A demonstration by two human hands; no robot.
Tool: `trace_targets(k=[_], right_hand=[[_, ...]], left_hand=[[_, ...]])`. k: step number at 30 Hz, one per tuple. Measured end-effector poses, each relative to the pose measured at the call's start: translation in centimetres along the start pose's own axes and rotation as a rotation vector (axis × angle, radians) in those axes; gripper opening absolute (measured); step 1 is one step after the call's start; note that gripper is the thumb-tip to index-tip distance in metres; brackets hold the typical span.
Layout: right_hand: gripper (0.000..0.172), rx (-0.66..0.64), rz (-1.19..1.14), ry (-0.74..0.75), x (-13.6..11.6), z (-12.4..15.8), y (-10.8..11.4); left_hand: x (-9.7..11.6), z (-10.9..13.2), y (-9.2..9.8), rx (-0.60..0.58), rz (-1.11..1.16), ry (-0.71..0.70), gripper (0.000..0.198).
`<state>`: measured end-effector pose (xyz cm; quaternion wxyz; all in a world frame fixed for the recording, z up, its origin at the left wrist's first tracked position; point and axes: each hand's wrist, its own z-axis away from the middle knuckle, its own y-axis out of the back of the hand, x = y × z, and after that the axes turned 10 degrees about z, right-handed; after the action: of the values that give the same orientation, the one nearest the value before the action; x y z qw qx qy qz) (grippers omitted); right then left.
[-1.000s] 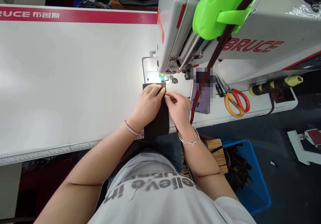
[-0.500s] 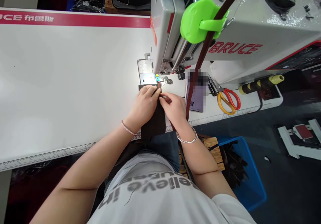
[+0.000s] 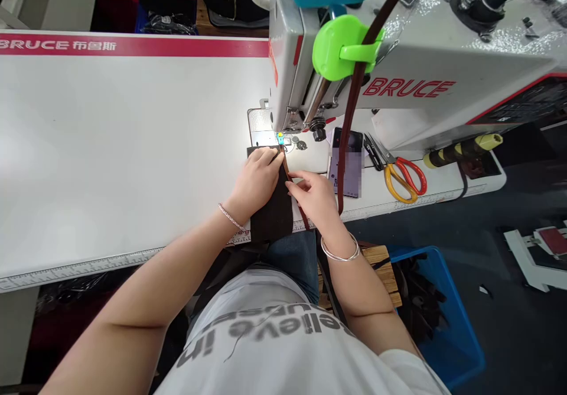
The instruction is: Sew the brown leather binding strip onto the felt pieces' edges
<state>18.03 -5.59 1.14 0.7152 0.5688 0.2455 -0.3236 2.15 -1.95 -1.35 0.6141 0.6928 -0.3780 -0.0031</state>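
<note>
A dark brown fabric piece (image 3: 271,218) lies on the sewing machine bed, its far end close to the presser foot (image 3: 280,139). My left hand (image 3: 259,179) rests on it, fingers bent and pressed together at its right edge near the foot. Along that edge runs a narrow brown binding strip (image 3: 286,165). Just nearer to me, my right hand (image 3: 314,197) pinches this strip between thumb and fingers. More of the strip hangs past the table's front edge; a length of it also comes down from a green clip (image 3: 339,48) on the machine.
The sewing machine head (image 3: 287,64) stands over the work. To the right lie a phone (image 3: 348,162), scissors (image 3: 398,176) and a yellow-and-dark roll (image 3: 465,150). A blue bin (image 3: 460,324) with dark pieces sits on the floor beside a wooden slatted surface (image 3: 383,265).
My right hand has slid a little toward me along the strip, away from my left hand. My left hand stays on the fabric near the foot. The view has shifted slightly.
</note>
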Motion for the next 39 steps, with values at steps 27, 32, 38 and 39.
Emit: trace_targets(k=[27,32,38,39], right_hand=[[0.035,-0.053,-0.253,-0.078,1.1,2.1,-0.4],[0.035,-0.045,-0.246,-0.084,1.1,1.9,-0.5],[0.036,-0.041,-0.223,-0.081,1.1,1.9,-0.5],[0.036,-0.041,-0.219,-0.081,1.1,1.9,-0.5]], left_hand=[[-0.3,-0.7,-0.1,0.004,0.013,0.029,0.037],[-0.2,-0.8,0.0,0.003,-0.019,0.036,0.036],[-0.3,-0.8,-0.1,0.014,-0.012,0.020,0.035],[-0.2,-0.8,-0.1,0.014,-0.010,0.020,0.035]])
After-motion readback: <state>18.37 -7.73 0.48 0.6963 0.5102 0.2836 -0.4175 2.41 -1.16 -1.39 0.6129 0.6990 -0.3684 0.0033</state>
